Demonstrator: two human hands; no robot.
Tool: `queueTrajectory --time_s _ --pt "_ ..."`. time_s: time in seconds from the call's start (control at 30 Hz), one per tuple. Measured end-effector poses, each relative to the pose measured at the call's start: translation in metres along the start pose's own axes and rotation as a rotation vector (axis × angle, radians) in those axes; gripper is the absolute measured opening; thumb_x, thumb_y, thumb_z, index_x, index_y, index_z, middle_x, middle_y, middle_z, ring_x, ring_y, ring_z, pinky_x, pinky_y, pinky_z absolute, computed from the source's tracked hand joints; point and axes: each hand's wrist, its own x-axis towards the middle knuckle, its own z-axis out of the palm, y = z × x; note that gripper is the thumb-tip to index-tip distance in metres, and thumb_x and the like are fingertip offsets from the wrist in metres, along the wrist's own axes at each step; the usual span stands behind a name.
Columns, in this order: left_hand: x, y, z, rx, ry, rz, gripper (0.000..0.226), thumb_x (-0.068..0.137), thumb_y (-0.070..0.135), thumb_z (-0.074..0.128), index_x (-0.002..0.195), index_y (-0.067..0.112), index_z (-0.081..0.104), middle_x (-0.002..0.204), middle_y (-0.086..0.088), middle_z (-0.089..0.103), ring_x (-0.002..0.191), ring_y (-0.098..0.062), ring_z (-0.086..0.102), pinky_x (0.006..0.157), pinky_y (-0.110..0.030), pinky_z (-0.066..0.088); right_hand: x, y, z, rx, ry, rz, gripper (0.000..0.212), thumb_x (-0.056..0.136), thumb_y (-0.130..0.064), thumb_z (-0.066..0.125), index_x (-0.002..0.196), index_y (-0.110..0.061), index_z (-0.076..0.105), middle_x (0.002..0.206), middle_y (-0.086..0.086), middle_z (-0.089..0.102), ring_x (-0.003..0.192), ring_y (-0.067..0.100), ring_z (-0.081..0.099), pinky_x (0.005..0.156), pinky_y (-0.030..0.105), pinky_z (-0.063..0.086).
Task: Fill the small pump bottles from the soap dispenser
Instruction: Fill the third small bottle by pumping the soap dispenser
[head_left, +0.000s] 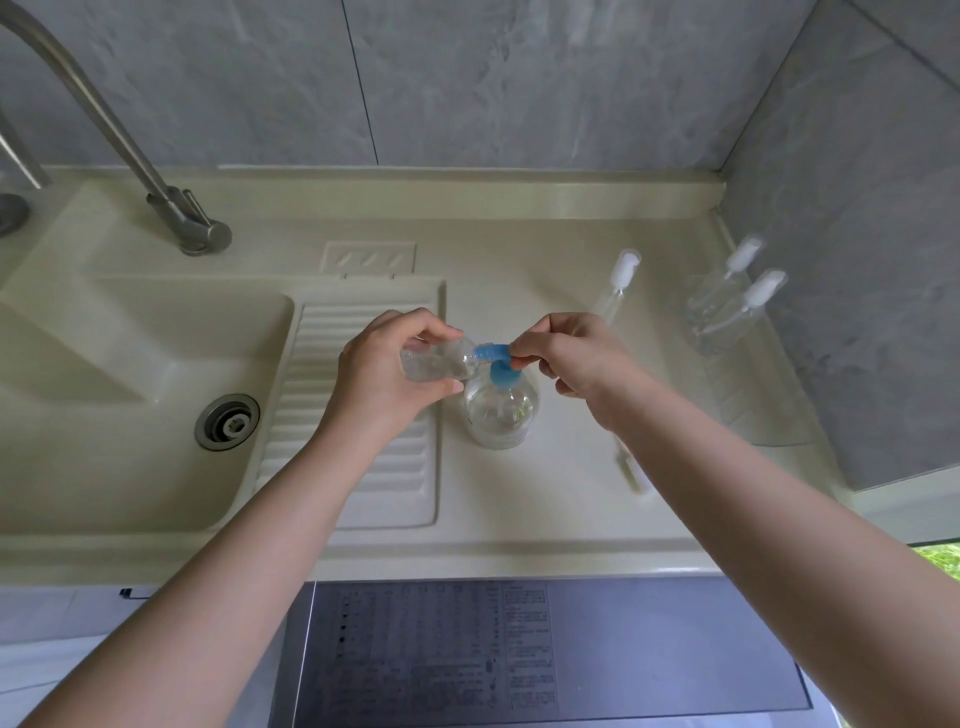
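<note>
Cream moulded sink unit (519, 249) fills most of the view: basin (130, 364) with steel drain (227, 421) on the left, ribbed washboard slope (358, 415) in the middle, flat counter to the right. Curved brushed-steel tap (171, 208) stands at the back left. Grey marbled wall tiles (519, 78) behind and on the right. Dark printed panel (519, 654) sits below the front edge.

Clear round soap dispenser with blue pump head (501, 410) stands upright on the counter, just right of the washboard. Left hand (389, 374) grips a small clear plastic bottle (439, 361) tipped on its side, its open neck held against the blue spout. Right hand (566, 358) has fingers curled, thumb and forefinger pinching the pump head's right end.

Two more small clear pump bottles with white caps (737, 296) stand near the right wall, well apart from the hands. A loose white-capped pump with tube (618, 286) lies on the counter behind the right hand. Another pump piece (631, 467) lies beside the right forearm, blurred.
</note>
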Motion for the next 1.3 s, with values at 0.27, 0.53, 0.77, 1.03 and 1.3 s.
queueTrajectory --time_s 0.27,0.53,0.77,1.03,1.3 --pt "-0.0007 -0.0012 0.001 0.004 0.003 0.005 0.046 0.062 0.016 0.092 0.097 0.033 0.069 0.105 0.015 0.065 0.098 -0.004 0.062 0.084 -0.008 0.041 0.0016 0.0032 0.0033 0.006 0.011 0.033 0.015 0.086 -0.007 0.065 0.074 -0.014 0.059 0.067 -0.003 0.067 0.054 0.013 0.038 0.045 0.019 0.026" --pt "0.0006 0.0009 0.0011 -0.002 0.007 0.027 0.045 0.061 0.014 0.092 0.095 0.032 0.069 0.104 0.013 0.067 0.097 -0.005 0.062 0.084 -0.008 0.041 0.0038 0.0022 -0.0002 0.008 -0.005 0.068 0.005 0.085 -0.009 0.066 0.084 -0.013 0.063 0.072 -0.001 0.068 0.056 0.013 0.039 0.048 0.022 0.026" --pt "-0.0005 0.0024 0.0 0.008 0.005 0.026 0.045 0.061 0.014 0.092 0.096 0.031 0.069 0.103 0.015 0.066 0.097 -0.005 0.062 0.085 -0.011 0.042 0.0055 0.0008 -0.0015 0.0 -0.014 0.038 0.013 0.083 -0.005 0.066 0.074 -0.013 0.061 0.074 0.004 0.065 0.057 0.014 0.039 0.047 0.021 0.026" --pt "-0.0014 0.0042 0.0004 0.023 0.012 0.002 0.045 0.061 0.016 0.092 0.096 0.032 0.069 0.104 0.014 0.065 0.097 -0.005 0.062 0.086 -0.016 0.044 0.0072 0.0023 -0.0018 -0.002 -0.023 0.063 0.011 0.084 -0.008 0.067 0.076 -0.014 0.062 0.073 0.0 0.067 0.056 0.013 0.042 0.049 0.022 0.028" --pt "-0.0023 0.0036 0.0006 0.009 0.014 -0.004 0.045 0.062 0.016 0.091 0.097 0.032 0.069 0.104 0.015 0.065 0.097 -0.004 0.061 0.087 -0.018 0.045 0.0074 0.0036 -0.0019 -0.008 -0.026 0.059 0.009 0.085 -0.009 0.067 0.079 -0.015 0.063 0.074 -0.002 0.067 0.057 0.012 0.043 0.051 0.023 0.03"
